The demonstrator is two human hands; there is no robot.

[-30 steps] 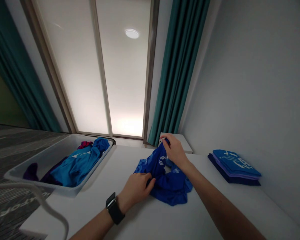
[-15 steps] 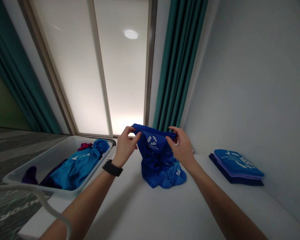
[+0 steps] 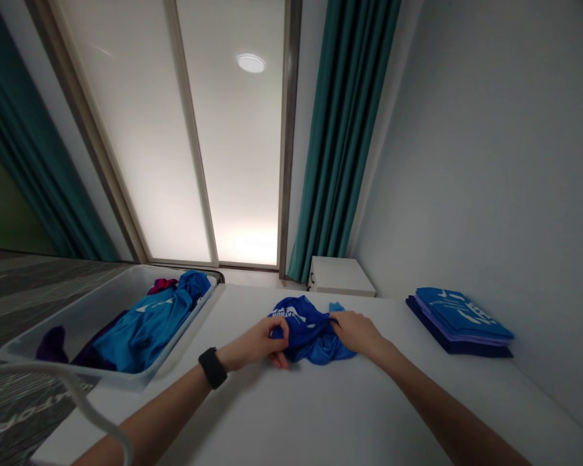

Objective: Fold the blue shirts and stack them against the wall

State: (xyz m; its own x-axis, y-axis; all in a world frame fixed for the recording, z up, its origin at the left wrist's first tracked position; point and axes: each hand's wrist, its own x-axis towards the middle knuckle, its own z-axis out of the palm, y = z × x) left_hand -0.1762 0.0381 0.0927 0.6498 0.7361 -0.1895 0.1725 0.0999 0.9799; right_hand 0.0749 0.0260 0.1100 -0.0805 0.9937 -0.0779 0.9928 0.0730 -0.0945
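Garment (image 3: 304,330), lately held up between both hands, has been lowered onto the white table (image 3: 320,414) and is left bunched, not flat; cloth is pinched by the right hand (image 3: 357,331), but the left hand's (image 3: 260,340) curled hold cannot be confirmed. Clothes bin (image 3: 92,316) and folded stack (image 3: 459,320) are noted either side, with teal curtain (image 3: 347,129) and frosted door (image 3: 243,162) beyond.

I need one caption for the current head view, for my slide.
Left hand and right hand handle a crumpled blue garment on a white table, between a clothes bin and folded stack.
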